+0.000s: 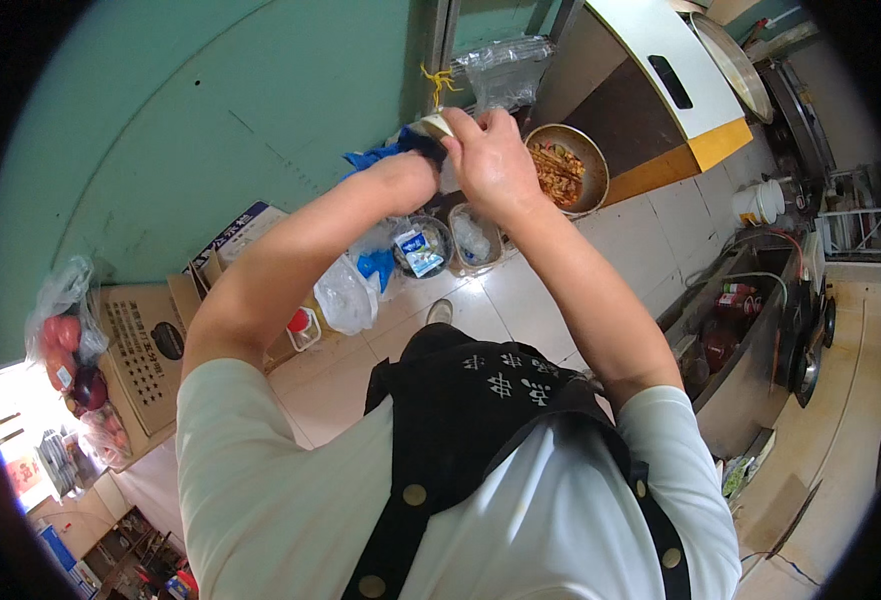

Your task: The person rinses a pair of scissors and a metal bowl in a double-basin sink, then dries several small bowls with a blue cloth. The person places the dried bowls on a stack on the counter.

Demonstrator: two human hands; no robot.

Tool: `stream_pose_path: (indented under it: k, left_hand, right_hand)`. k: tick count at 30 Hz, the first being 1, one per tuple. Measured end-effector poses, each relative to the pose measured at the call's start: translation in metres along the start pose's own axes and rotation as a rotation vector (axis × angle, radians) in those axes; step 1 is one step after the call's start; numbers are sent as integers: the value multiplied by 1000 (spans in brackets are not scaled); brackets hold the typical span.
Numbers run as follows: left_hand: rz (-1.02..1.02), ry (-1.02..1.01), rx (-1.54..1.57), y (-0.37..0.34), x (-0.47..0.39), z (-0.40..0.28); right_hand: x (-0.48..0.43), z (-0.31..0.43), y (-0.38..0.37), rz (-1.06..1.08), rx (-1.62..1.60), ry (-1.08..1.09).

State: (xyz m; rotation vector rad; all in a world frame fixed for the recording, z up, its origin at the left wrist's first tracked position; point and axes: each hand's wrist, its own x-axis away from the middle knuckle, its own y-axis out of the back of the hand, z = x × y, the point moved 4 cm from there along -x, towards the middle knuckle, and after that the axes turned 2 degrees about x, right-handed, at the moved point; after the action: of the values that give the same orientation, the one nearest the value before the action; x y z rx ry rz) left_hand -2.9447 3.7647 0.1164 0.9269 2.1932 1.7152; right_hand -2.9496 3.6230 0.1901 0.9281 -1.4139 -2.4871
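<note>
My right hand [494, 161] grips a small pale object [437, 126] between thumb and fingers; what it is cannot be made out. Just left of it, my left hand [414, 180] is bent inward at a dark blue cloth or bag [419, 141], its fingers hidden. To the right of my right hand is a round metal pan [598, 176] of chopped, reddish-brown cooked food [556, 180], with chopsticks [560, 161] lying across it. Below my hands are a clear plastic tub [476, 238] with crumpled plastic in it and a round container [444, 247] holding a blue-and-white packet [418, 251].
A green wall [185, 135] rises to the left. Cardboard boxes [136, 360] and a white plastic bag [346, 296] line its foot. A white-topped cabinet [665, 60] stands at the upper right. A metal sink [740, 375] with bottles is at the right, beyond the tiled floor [478, 307].
</note>
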Motion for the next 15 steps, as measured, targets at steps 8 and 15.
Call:
stream_pose_path:
  k: [8,15]
  left_hand:
    - [-568,275,199,-81,8,88]
    - [-709,500,319,-79,22,99]
  right_hand:
    - [12,-42,-15,-21,-38,-187]
    - [36,-92,-33,-3,-276,-514]
